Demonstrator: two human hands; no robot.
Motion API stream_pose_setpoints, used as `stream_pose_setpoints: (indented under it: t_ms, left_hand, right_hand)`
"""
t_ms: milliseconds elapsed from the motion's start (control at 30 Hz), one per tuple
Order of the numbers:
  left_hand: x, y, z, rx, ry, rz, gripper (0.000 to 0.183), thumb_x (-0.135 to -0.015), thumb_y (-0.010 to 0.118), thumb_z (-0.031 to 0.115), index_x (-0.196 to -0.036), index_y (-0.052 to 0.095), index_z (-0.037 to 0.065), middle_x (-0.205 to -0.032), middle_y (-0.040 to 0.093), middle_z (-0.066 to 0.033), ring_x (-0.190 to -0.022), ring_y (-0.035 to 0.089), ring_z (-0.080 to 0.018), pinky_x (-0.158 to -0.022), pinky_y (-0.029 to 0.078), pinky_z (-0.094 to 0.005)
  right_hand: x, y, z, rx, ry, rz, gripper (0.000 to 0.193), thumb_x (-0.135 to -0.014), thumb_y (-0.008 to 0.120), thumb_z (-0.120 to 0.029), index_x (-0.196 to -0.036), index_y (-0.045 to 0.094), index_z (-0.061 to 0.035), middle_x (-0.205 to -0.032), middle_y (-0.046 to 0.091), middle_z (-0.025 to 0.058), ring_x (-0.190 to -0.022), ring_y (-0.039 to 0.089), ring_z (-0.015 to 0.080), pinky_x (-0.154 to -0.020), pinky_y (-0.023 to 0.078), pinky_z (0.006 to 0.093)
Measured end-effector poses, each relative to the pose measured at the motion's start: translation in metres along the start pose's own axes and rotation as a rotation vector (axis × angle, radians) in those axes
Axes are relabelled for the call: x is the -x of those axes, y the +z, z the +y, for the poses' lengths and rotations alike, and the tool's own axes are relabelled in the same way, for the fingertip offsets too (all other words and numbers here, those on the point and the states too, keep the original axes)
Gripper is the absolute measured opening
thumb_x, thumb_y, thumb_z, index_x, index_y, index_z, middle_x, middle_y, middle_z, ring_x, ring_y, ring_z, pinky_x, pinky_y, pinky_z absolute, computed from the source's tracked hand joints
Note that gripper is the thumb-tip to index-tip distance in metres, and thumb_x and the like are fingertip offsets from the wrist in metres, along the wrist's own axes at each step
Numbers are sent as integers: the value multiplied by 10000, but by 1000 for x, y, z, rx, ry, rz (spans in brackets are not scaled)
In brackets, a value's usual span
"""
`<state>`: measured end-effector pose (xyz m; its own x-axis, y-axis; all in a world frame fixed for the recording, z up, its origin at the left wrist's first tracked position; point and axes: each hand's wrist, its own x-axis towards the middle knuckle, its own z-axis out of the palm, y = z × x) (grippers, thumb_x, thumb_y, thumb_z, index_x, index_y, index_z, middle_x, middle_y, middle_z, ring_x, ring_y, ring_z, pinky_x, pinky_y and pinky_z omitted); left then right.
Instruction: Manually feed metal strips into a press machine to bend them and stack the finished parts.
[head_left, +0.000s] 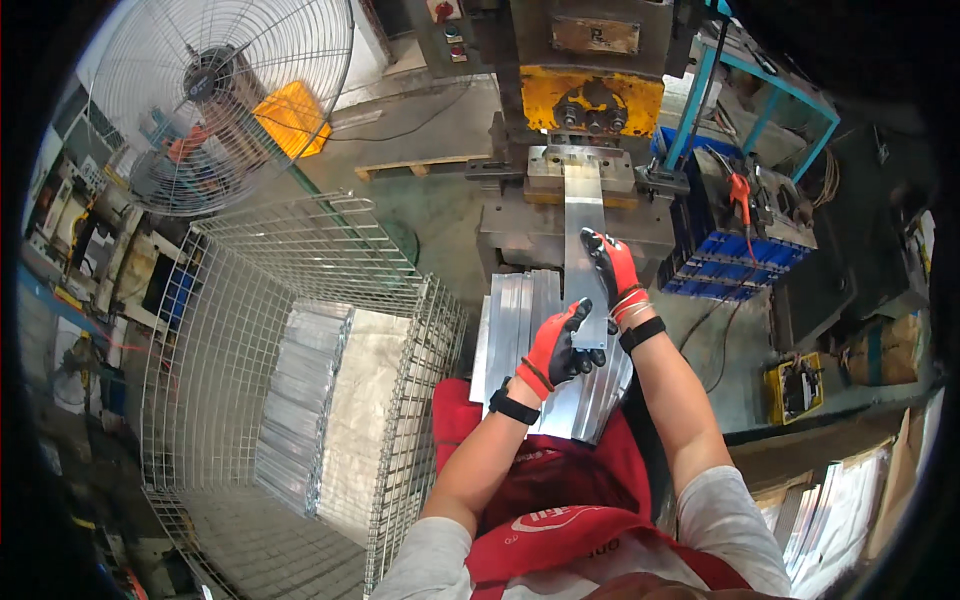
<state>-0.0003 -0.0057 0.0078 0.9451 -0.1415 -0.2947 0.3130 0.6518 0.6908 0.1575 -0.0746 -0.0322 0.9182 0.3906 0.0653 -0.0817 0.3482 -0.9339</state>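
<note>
A long flat metal strip (583,222) runs from my hands to the die block (545,172) of a press (535,95), its far end lying on the die. My left hand (562,347), in a red and black glove, grips the strip's near end, thumb on top. Farther up, my right hand (615,268), gloved alike, holds the strip's right edge between thumb and fingers. Beneath both hands, a stack of similar metal strips (508,330) rests over my red apron (590,480).
At left stands a wire mesh basket (400,430) holding metal strips (297,385) and a pale sheet (362,405). A large fan (210,75) is behind it. Blue crates (715,258) with tools stand right of the press; a yellow box (797,388) sits farther right.
</note>
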Motion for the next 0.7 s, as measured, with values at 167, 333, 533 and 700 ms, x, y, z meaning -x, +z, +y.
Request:
stream_pose_setpoints:
  t_ms: [167,333,533,700]
  left_hand:
    - [2,-5,-1,-32,-3,6,372,-859,427,411,-998,510,76,-729,589,-83,-486,575,-167,-296,357,-189]
    - [4,4,1,33,-18,38,351,-861,429,394,-1024,502,92,-752,595,-87,-500,583,-178,-298,358,-190]
    - [-2,-8,-3,140,1,-78,333,-873,404,378,-1061,471,112,-740,596,-96,-497,584,-189,-304,373,-195]
    - [11,-2,3,82,-64,-154,343,-859,436,393,-1032,462,98,-644,586,-118,-458,574,-198,-319,399,-225]
  right_hand:
    - [0,7,2,-58,7,59,218,-801,576,-197,-834,628,11,-695,523,-62,-629,448,47,-565,373,230]
    - [-11,-14,16,181,21,73,218,-809,561,-195,-848,627,9,-731,553,-50,-648,480,50,-586,391,222]
    - [-6,-1,4,-32,20,25,214,-809,566,-191,-891,627,-3,-764,569,-49,-653,493,47,-586,389,202]
    - [8,1,-9,-14,29,11,243,-814,562,-198,-941,606,5,-798,578,-39,-685,508,50,-596,394,186]
